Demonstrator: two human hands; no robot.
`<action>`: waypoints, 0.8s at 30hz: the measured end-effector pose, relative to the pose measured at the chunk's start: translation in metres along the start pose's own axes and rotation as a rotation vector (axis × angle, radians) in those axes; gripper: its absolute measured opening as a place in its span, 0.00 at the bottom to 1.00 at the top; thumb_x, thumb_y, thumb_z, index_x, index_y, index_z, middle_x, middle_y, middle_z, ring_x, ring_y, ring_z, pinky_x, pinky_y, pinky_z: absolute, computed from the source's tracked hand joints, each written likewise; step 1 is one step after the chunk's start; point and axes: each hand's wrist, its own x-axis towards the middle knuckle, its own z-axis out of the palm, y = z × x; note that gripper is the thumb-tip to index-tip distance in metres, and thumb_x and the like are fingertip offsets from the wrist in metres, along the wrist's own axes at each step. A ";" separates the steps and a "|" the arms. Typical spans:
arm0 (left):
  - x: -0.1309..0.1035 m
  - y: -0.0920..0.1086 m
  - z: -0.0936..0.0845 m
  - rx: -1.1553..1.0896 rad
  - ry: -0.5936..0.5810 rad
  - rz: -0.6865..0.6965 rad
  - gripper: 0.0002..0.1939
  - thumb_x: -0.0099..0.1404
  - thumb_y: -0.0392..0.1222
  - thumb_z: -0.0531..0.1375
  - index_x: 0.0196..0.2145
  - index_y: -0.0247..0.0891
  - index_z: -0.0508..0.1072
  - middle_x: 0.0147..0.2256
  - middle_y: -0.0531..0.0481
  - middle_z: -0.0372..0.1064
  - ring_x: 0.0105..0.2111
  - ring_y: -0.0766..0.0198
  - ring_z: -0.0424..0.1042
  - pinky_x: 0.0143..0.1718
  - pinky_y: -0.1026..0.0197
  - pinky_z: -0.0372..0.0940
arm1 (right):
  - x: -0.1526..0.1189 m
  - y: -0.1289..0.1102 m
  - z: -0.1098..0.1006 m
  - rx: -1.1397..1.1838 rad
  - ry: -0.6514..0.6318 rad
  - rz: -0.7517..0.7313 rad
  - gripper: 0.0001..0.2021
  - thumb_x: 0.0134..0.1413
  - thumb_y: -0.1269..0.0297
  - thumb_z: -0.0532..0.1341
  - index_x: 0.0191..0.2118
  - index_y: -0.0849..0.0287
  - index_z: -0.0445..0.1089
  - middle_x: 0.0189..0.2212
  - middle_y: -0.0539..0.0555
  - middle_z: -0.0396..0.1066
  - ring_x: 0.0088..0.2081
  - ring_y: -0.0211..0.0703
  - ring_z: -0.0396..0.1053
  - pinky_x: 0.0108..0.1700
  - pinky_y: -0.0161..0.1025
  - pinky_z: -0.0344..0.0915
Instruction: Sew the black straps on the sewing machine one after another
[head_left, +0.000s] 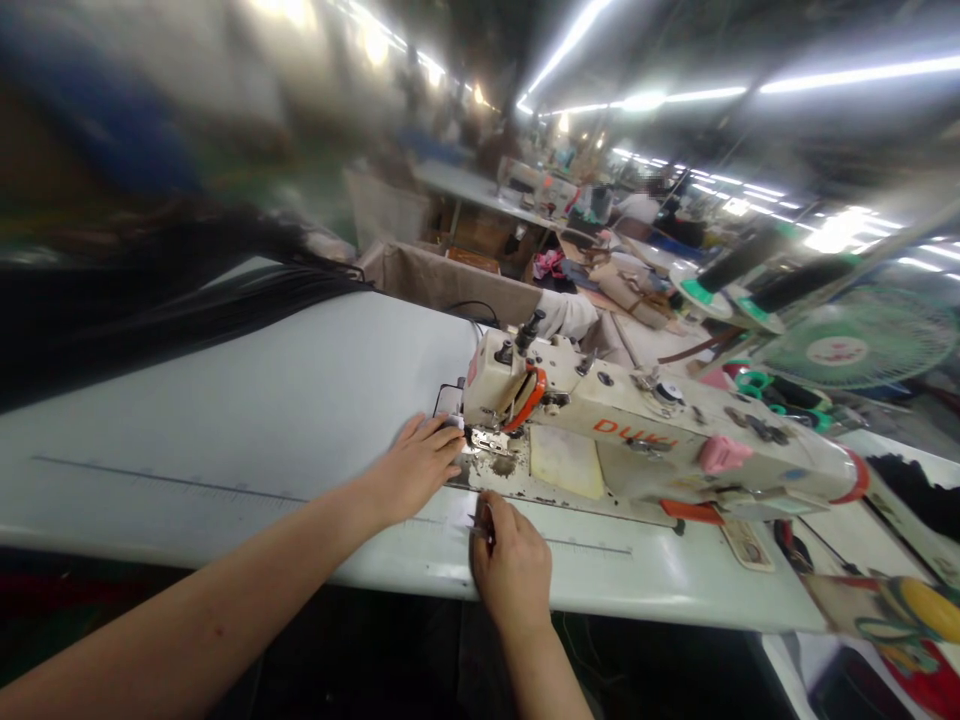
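Note:
A cream sewing machine (585,400) with orange parts stands on the pale table (247,370). My left hand (420,465) lies with its fingers spread, fingertips beside the needle area and metal plate (491,440); no object shows in it. Closer to the front edge, my right hand (511,560) is curled round a small dark tool with pointed metal tips, possibly thread snips (484,522). The tips point left, just in front of the machine bed.
Long black strips (225,310) lie across the table's left side. Behind the machine is a fabric-lined bin (450,280). Black thread cones (795,285) and a green fan (862,340) stand at the right. A ruler scale (187,483) runs along the front.

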 end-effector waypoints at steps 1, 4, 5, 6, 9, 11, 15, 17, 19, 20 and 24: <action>0.001 0.000 -0.001 -0.006 0.000 -0.001 0.18 0.74 0.42 0.56 0.59 0.41 0.69 0.62 0.46 0.68 0.68 0.48 0.56 0.69 0.38 0.50 | 0.000 0.000 0.000 0.003 0.004 -0.001 0.21 0.54 0.77 0.57 0.53 0.60 0.71 0.37 0.54 0.78 0.37 0.45 0.73 0.40 0.37 0.63; 0.003 0.000 -0.003 -0.033 -0.018 -0.010 0.19 0.73 0.42 0.56 0.60 0.42 0.69 0.62 0.46 0.68 0.68 0.48 0.56 0.69 0.37 0.50 | 0.000 0.002 0.003 0.004 0.030 -0.017 0.21 0.54 0.77 0.57 0.53 0.59 0.71 0.36 0.54 0.78 0.36 0.45 0.73 0.39 0.37 0.62; 0.003 0.000 -0.004 -0.043 -0.026 -0.016 0.19 0.73 0.41 0.56 0.60 0.43 0.70 0.62 0.46 0.68 0.68 0.48 0.57 0.69 0.37 0.50 | 0.000 0.002 0.004 0.003 0.041 -0.025 0.20 0.54 0.77 0.57 0.52 0.59 0.71 0.36 0.54 0.78 0.35 0.46 0.73 0.38 0.38 0.62; 0.004 0.000 -0.006 -0.053 -0.033 -0.023 0.19 0.73 0.41 0.56 0.59 0.44 0.70 0.62 0.46 0.68 0.68 0.48 0.57 0.69 0.36 0.50 | 0.000 0.003 0.004 0.003 0.053 -0.033 0.20 0.54 0.77 0.57 0.52 0.59 0.71 0.36 0.54 0.78 0.35 0.46 0.72 0.38 0.38 0.62; 0.005 -0.004 -0.009 -0.079 -0.038 -0.032 0.19 0.73 0.38 0.55 0.58 0.46 0.72 0.62 0.47 0.68 0.68 0.49 0.57 0.69 0.37 0.51 | 0.000 0.003 0.005 0.005 0.079 -0.050 0.20 0.54 0.77 0.57 0.52 0.59 0.71 0.35 0.53 0.78 0.35 0.46 0.72 0.37 0.38 0.62; 0.008 -0.009 -0.009 -0.103 -0.029 -0.030 0.19 0.72 0.37 0.54 0.57 0.46 0.73 0.61 0.47 0.69 0.67 0.48 0.58 0.68 0.36 0.52 | -0.001 0.003 0.005 0.007 0.090 -0.055 0.21 0.53 0.77 0.57 0.52 0.59 0.71 0.35 0.53 0.77 0.35 0.46 0.72 0.37 0.38 0.62; 0.027 -0.028 -0.004 -0.259 -0.013 -0.028 0.16 0.72 0.36 0.53 0.49 0.43 0.79 0.56 0.45 0.73 0.60 0.52 0.68 0.66 0.44 0.61 | -0.002 0.003 0.005 0.011 0.093 -0.056 0.22 0.51 0.78 0.57 0.52 0.58 0.70 0.35 0.53 0.77 0.34 0.46 0.72 0.37 0.38 0.62; 0.043 -0.038 0.000 -0.330 -0.009 -0.034 0.17 0.71 0.36 0.52 0.48 0.40 0.79 0.55 0.44 0.73 0.57 0.55 0.71 0.64 0.50 0.65 | -0.002 0.004 0.006 0.006 0.096 -0.057 0.22 0.51 0.77 0.57 0.52 0.58 0.70 0.36 0.54 0.77 0.35 0.46 0.72 0.38 0.38 0.62; 0.059 -0.045 0.005 -0.349 -0.005 -0.033 0.17 0.71 0.36 0.52 0.51 0.39 0.78 0.58 0.43 0.71 0.58 0.54 0.70 0.64 0.51 0.64 | -0.003 0.004 0.008 -0.004 0.096 -0.058 0.21 0.51 0.77 0.57 0.52 0.58 0.70 0.36 0.54 0.77 0.35 0.46 0.72 0.38 0.39 0.62; 0.067 -0.048 0.007 -0.350 -0.006 -0.021 0.18 0.71 0.37 0.53 0.54 0.40 0.76 0.60 0.43 0.69 0.59 0.54 0.69 0.65 0.50 0.63 | -0.004 0.004 0.008 -0.009 0.093 -0.057 0.21 0.51 0.77 0.57 0.51 0.58 0.70 0.36 0.54 0.77 0.35 0.46 0.71 0.38 0.39 0.62; 0.087 -0.053 0.008 -0.380 -0.023 0.057 0.22 0.73 0.42 0.53 0.63 0.46 0.69 0.65 0.49 0.65 0.63 0.56 0.65 0.68 0.53 0.59 | -0.005 0.004 0.009 -0.016 0.085 -0.050 0.19 0.52 0.76 0.57 0.50 0.58 0.70 0.35 0.54 0.76 0.35 0.47 0.71 0.38 0.39 0.62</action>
